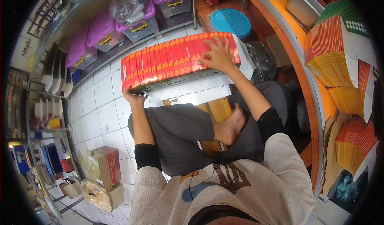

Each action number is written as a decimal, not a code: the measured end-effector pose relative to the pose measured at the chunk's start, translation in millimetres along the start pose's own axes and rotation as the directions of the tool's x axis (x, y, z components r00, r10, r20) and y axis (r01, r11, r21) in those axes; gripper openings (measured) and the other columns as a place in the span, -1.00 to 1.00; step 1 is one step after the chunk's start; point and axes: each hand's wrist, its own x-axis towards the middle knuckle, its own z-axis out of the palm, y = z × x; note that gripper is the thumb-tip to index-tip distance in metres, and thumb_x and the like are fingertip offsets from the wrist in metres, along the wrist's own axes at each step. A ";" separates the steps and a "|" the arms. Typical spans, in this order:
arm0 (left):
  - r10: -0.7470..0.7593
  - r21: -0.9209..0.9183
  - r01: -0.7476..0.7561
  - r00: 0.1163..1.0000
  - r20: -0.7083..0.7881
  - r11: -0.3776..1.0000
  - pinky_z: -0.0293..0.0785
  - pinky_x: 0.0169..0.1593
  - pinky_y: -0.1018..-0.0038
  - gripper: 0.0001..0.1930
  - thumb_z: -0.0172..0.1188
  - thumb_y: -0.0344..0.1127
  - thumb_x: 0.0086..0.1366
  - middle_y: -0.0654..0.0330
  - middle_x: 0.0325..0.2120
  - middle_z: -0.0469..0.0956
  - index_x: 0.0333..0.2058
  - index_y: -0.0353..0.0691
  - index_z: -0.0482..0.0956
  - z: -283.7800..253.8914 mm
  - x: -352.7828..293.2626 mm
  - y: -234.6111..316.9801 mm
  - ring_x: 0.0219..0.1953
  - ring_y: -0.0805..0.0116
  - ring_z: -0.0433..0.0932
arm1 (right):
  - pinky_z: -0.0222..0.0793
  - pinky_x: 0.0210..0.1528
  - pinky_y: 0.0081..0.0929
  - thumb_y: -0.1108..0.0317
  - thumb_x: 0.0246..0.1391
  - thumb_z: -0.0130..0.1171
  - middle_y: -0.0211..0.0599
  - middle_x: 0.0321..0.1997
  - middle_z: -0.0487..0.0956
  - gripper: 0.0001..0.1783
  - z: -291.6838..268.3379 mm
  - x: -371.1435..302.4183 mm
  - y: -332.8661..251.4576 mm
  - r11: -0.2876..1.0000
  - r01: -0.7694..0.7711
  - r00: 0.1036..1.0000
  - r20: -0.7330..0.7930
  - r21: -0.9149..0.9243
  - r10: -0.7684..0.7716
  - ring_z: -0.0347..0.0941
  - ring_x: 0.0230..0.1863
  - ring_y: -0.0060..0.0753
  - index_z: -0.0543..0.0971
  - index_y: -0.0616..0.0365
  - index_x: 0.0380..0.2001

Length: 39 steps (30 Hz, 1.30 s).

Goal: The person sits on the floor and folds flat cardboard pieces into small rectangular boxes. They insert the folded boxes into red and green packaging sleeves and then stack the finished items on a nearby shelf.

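Observation:
A long row of red cartons with orange patterns (pixel 168 59), pressed tightly side by side, lies in front of me. It rests on a white sheet or tray (pixel 196 90) whose exact form I cannot make out. My left hand (pixel 135 98) grips the row's near left corner, thumb on the end face and the other fingers partly hidden below. Near the right end, my right hand (pixel 219 57) lies over the top edges with its fingers spread and bent, its tips touching or just above the cartons. Nothing shows lifted in it.
Purple-lidded bins (pixel 138 23) line a shelf at the far left. A round blue lid (pixel 231 23) lies beyond the row's right end, by a black plastic bag (pixel 262 63). Stacked folded cartons (pixel 328 49) stand on the orange counter to the right. Cardboard boxes (pixel 108 167) sit on the left floor.

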 end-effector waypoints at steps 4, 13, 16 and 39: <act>0.002 0.010 -0.002 0.998 0.062 1.000 0.04 0.01 -0.14 -0.33 0.16 -0.02 -0.26 0.04 0.00 0.26 -0.05 -0.02 0.33 1.7 -2.8 -0.6 0.03 0.02 0.20 | -0.37 0.22 0.27 -0.02 -0.25 0.30 -0.25 0.20 0.26 -0.61 13.7 4.6 -8.8 0.997 -0.071 0.997 0.007 -0.019 0.071 -0.08 0.31 -0.01 0.62 -0.07 -0.34; -0.010 -0.063 0.011 1.000 0.017 0.998 0.12 -0.06 -0.13 -0.54 0.14 -0.06 -0.19 0.15 -0.11 0.34 -0.21 0.01 0.40 -4.9 7.0 1.1 -0.08 0.09 0.28 | -0.42 0.26 0.32 0.13 -0.16 0.24 -0.39 0.29 0.14 -0.59 9.6 24.2 -32.5 0.930 0.304 0.951 0.115 -0.205 -0.286 -0.12 0.34 -0.09 0.56 -0.60 -0.15; -0.004 -0.106 0.007 0.999 0.032 0.994 0.20 -0.09 -0.08 -0.59 0.13 -0.12 -0.17 0.18 -0.15 0.37 -0.24 0.03 0.41 -4.4 7.9 -1.1 -0.11 0.10 0.31 | -0.45 0.27 0.30 0.03 -0.16 0.21 -0.41 0.24 0.24 -0.64 15.0 26.6 -30.5 0.949 0.291 0.954 0.109 -0.119 -0.278 -0.08 0.32 -0.06 0.59 -0.51 -0.17; 0.043 -0.178 -0.046 0.999 -0.021 0.983 0.28 -0.13 0.13 -0.75 0.12 -0.23 -0.14 0.22 -0.31 0.47 -0.39 -0.06 0.47 3.1 7.0 -4.9 -0.21 0.21 0.38 | -0.39 0.24 0.28 -0.01 -0.11 0.18 -0.31 0.16 0.33 -0.74 38.4 69.2 -93.8 0.964 0.266 0.961 0.086 -0.021 -0.263 -0.06 0.30 -0.02 0.67 -0.24 -0.35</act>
